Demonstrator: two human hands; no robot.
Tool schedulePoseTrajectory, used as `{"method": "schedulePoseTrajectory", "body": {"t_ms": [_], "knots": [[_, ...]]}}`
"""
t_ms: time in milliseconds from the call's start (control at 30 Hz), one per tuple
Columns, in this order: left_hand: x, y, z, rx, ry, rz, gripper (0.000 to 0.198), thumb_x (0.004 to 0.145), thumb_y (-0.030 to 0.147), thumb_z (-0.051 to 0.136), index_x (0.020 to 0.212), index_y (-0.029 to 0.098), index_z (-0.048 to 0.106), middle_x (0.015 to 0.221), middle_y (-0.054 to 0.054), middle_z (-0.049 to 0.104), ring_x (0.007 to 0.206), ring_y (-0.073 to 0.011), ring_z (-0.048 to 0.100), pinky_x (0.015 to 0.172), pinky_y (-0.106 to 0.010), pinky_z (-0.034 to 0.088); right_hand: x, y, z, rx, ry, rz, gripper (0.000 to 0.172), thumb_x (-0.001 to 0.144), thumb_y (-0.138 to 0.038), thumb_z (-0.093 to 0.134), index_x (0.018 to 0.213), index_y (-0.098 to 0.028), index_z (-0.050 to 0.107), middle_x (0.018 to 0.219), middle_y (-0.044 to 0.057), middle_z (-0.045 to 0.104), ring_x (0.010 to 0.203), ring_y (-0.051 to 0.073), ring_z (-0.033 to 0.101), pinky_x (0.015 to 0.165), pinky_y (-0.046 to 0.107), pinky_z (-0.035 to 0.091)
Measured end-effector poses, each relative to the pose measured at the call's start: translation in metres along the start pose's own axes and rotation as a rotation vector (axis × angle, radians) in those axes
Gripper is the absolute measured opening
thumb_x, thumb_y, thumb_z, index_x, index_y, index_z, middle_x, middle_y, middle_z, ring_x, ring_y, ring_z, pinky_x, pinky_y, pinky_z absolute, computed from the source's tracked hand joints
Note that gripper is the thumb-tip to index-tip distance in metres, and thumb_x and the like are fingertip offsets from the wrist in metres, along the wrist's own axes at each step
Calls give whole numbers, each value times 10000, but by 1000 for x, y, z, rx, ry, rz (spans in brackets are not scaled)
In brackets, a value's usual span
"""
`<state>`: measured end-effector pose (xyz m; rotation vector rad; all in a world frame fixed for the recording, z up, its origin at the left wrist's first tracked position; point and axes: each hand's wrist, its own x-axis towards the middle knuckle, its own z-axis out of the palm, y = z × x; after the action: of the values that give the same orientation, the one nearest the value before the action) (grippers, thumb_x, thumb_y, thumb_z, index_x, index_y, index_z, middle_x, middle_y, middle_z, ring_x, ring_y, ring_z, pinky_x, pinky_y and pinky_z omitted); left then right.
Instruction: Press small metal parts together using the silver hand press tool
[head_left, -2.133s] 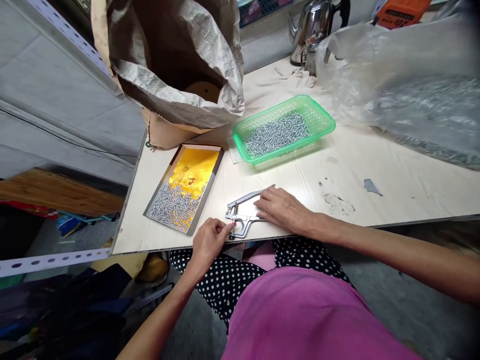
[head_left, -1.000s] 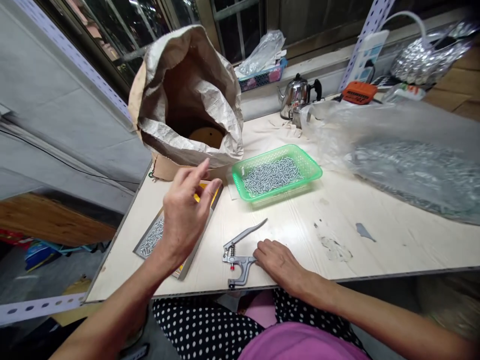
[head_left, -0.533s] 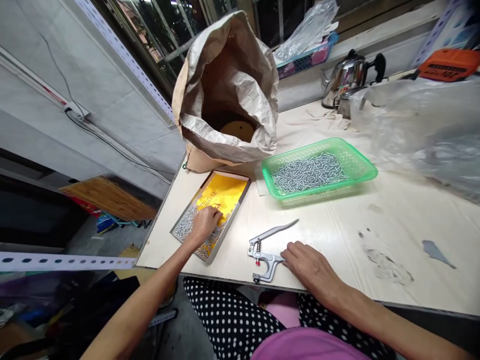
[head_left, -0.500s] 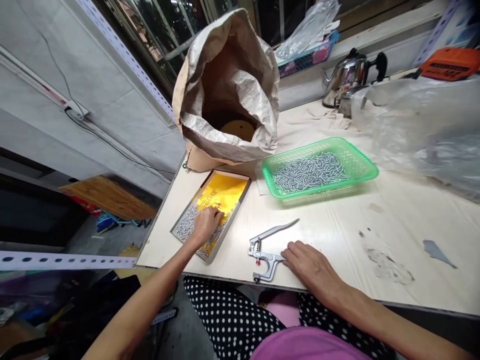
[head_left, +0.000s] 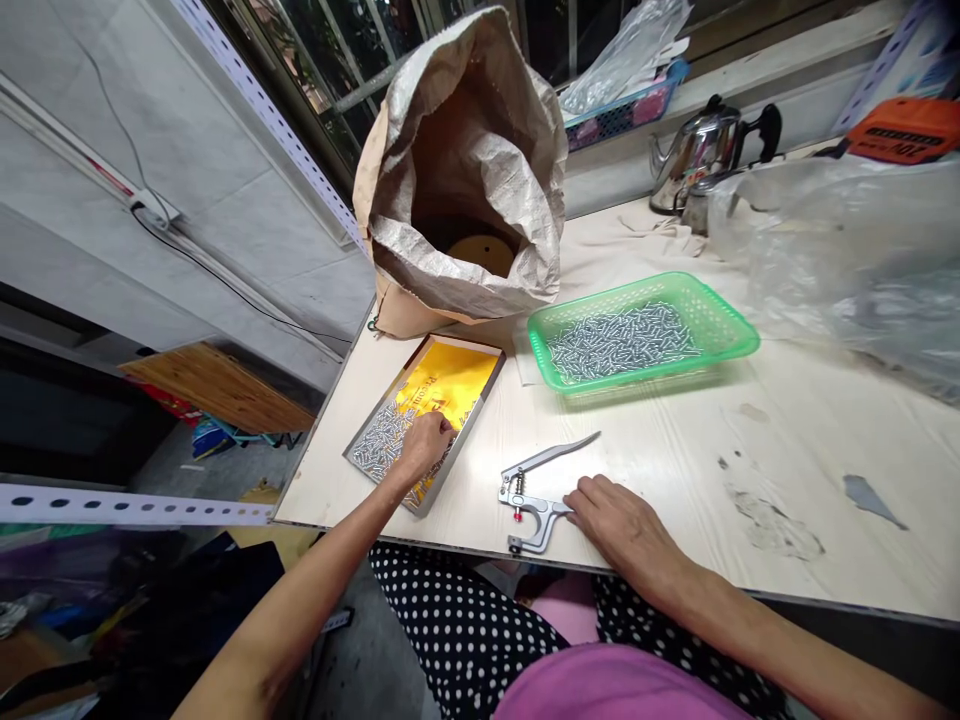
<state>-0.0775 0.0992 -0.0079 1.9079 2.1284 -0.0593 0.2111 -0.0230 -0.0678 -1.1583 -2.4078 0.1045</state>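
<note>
My left hand [head_left: 427,441] is over a shallow box [head_left: 480,393] with a yellow bottom, its fingers bent and pressed together near the right wall. What they pinch, if anything, is too small to make out. Small silvery metal pins [head_left: 381,437] lie heaped in the near left part of the box. On the tabletop, my right hand [head_left: 626,520] is closed over the handle end of grey snap pliers [head_left: 538,507]. The pliers' jaws are apart, with a spring and a red tip showing, and their upper handle sticks up to the right.
A green plastic basket [head_left: 720,335] with many similar metal pieces stands beyond the pliers. Behind the box rises a large open paper sack [head_left: 390,240]. A steel kettle [head_left: 694,155], a clear plastic bag [head_left: 862,250] and an orange case [head_left: 904,130] occupy the back right.
My left hand has shifted slightly right across the box, its fingers still together. My right hand stays at the pliers. The whole view has moved a little.
</note>
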Motion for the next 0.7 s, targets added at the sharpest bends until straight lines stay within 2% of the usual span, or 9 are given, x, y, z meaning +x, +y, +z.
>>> {"method": "schedulePoseTrajectory", "body": {"t_ms": [167,333,433,533,633,700], "knots": [[5,-5,-3,-67,39,16,82,749,151,598,738,156,678,759,-34,699,736,-158,622,657,-234,422,-1,0,0,6,-5,7,171,951,-163,460,815,-190,559,796,48,545,742,206,492,622,324,343],[18,-15,-10,-152,145,-27,214,846,233,514,937,142,685,780,-36,706,672,-141,621,626,-230,456,-2,0,3,-4,-5,8,144,932,-148,490,812,-189,557,793,47,538,745,212,483,627,327,336],[26,-17,-13,-167,194,-34,239,839,275,564,998,137,678,857,-49,716,733,-149,632,664,-233,458,-2,-1,3,-2,-11,14,130,929,-148,495,823,-187,559,802,47,538,748,213,482,630,326,338],[30,-16,-12,-153,214,-50,200,841,289,583,882,127,692,860,-67,717,774,-162,629,685,-238,437,-2,-1,4,6,-13,15,120,930,-150,496,834,-184,558,812,48,539,755,212,486,633,325,342],[32,-14,-9,-124,209,-91,310,892,346,516,752,120,675,781,-83,709,707,-168,615,643,-255,412,-2,-1,4,18,0,21,138,936,-148,479,828,-188,553,806,47,535,753,210,483,631,325,342],[35,-12,-8,-95,209,-114,365,908,385,487,735,119,668,755,-93,700,686,-177,608,631,-266,399,-2,-1,4,26,10,22,147,938,-147,472,820,-192,549,799,46,532,749,209,480,628,324,339]]}}
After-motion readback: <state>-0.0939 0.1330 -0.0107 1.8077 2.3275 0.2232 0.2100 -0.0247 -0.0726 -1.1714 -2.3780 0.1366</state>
